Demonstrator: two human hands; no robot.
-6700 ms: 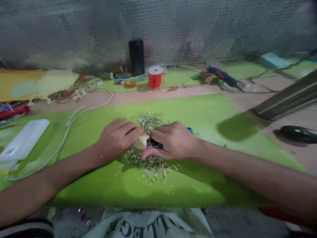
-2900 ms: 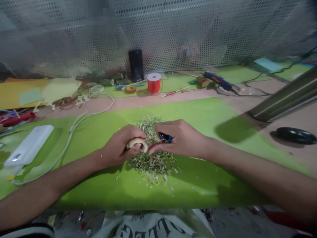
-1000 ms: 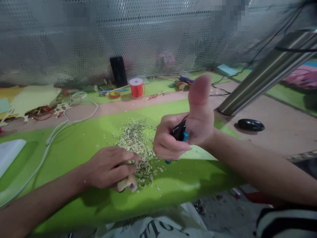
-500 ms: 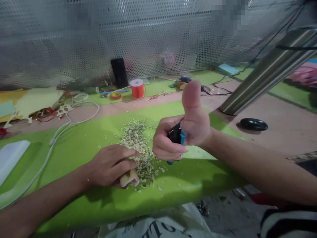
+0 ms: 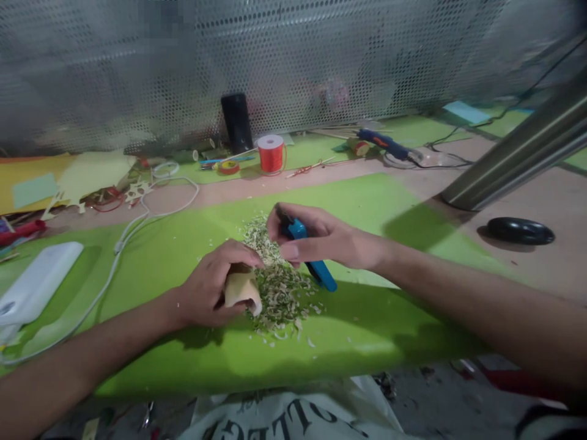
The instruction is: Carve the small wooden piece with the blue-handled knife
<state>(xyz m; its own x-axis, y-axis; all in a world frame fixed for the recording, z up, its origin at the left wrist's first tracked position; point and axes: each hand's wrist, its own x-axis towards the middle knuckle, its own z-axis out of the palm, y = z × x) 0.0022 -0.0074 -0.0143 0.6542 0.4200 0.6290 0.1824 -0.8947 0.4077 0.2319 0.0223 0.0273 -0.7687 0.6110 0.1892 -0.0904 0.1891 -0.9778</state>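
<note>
"What's the left hand point(image 5: 208, 282) gripping?"
"A pale yellow hollow piece point(image 5: 239, 288), its curved rim whiter, just beside the shavings point(image 5: 284, 302)."
"And the right hand point(image 5: 323, 235)?"
"Curled around a blue tool point(image 5: 324, 275) above the desk point(image 5: 376, 198)."

Reads apparently as "OLLEG", in large dark capitals turned upside down and partly cut off, on the pale whitish printed fabric point(image 5: 287, 426) below the green-covered counter point(image 5: 151, 370); carries smaller lettering too, hard to make out.

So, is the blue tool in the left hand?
No, the right hand holds the blue tool; the left hand holds a pale hollow piece.
</note>
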